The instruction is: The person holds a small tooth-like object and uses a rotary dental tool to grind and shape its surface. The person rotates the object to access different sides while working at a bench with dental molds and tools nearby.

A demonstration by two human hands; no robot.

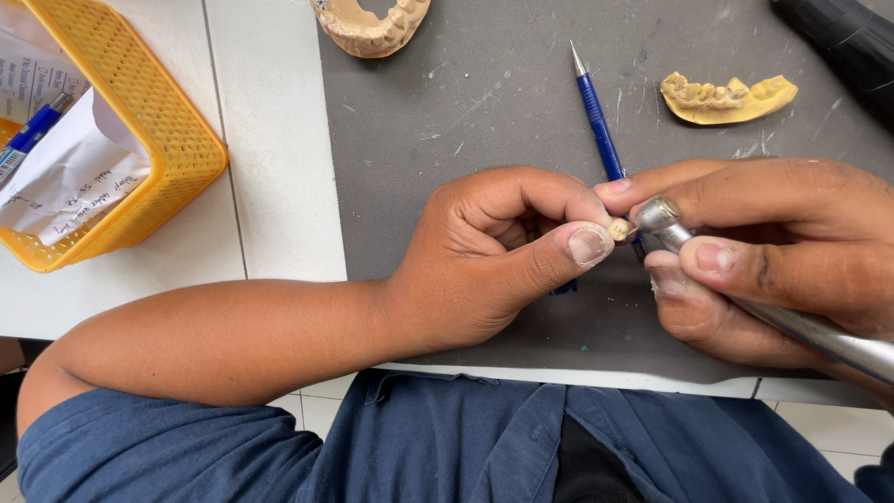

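At far left I see a yellow mesh basket [177, 140] holding white handwritten paper slips [74, 182] and a printed white label sheet [33, 74] tucked behind them.

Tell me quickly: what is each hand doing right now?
Left hand: closed, pinching a small tooth-shaped piece between thumb and fingers.
Right hand: closed around a metal handpiece, tip at the piece.

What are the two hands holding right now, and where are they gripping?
The left hand pinches a small tooth-like piece at its fingertips. The right hand grips a metal handpiece near its head, like a pen.
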